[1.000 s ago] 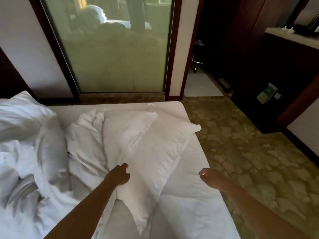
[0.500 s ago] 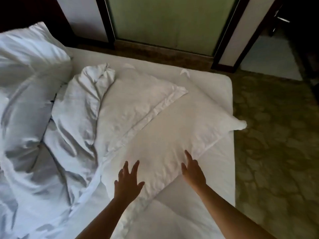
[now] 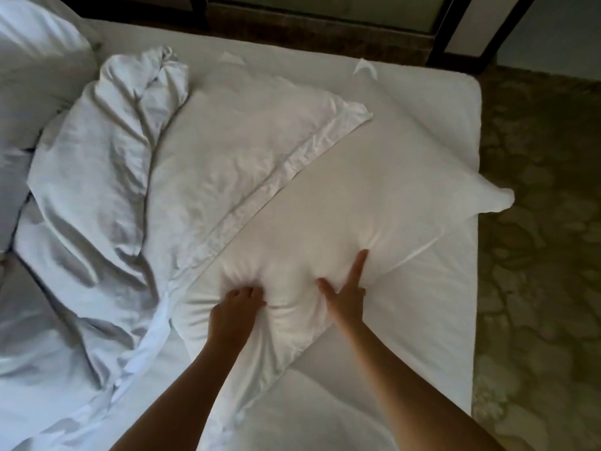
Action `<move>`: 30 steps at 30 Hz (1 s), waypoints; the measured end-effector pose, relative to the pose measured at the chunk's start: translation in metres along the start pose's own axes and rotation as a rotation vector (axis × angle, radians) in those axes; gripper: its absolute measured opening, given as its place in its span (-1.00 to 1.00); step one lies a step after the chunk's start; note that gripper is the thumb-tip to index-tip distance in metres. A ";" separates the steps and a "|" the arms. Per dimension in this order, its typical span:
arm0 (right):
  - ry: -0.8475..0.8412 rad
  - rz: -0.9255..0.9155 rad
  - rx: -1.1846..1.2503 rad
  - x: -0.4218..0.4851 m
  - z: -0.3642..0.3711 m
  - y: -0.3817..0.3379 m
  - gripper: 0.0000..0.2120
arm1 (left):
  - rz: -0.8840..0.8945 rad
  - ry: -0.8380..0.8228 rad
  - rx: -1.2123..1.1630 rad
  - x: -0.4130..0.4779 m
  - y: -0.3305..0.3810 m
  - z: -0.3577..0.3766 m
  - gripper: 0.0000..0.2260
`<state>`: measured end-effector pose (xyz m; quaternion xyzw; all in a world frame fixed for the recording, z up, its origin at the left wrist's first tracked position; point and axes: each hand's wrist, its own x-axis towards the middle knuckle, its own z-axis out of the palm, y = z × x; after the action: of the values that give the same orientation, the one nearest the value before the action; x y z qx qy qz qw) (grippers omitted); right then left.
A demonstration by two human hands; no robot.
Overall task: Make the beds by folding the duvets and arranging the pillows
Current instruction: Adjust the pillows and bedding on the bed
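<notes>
Where a white pillow (image 3: 374, 196) lies slantwise on the bed (image 3: 432, 304), long axis running near left to far right, both hands meet its near end. Left hand (image 3: 239, 307): grip narrow, fingers curled into bunched fabric. Right hand (image 3: 346, 296): grip wide, straight fingers pressing the pillow's right edge. Its bulk stretches away from both hands. A second pillow (image 3: 234, 148) overlaps its far-left side; a crumpled duvet (image 3: 91, 177) lies further left.

Dim, soft light throughout; deep shadow at the top edge, slight overall blur, wide-angle bending at edges.
</notes>
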<state>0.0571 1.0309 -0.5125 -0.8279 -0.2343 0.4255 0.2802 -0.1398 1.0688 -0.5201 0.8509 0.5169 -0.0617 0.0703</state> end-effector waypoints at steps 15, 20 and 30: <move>-0.078 -0.077 -0.014 -0.062 -0.047 -0.025 -0.51 | 0.197 0.344 -0.150 -0.027 0.006 -0.046 -0.73; -0.118 -0.006 0.170 -0.137 -0.064 0.004 -0.54 | 0.239 0.282 -0.158 -0.010 0.023 -0.074 -0.61; 0.125 0.323 -0.176 -0.227 -0.183 0.220 -0.48 | -0.163 -0.606 -0.517 -0.019 0.105 -0.024 -0.44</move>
<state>0.1231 0.6785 -0.4402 -0.9008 -0.1171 0.3907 0.1487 -0.0540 1.0089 -0.4869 0.7048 0.5370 -0.1829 0.4260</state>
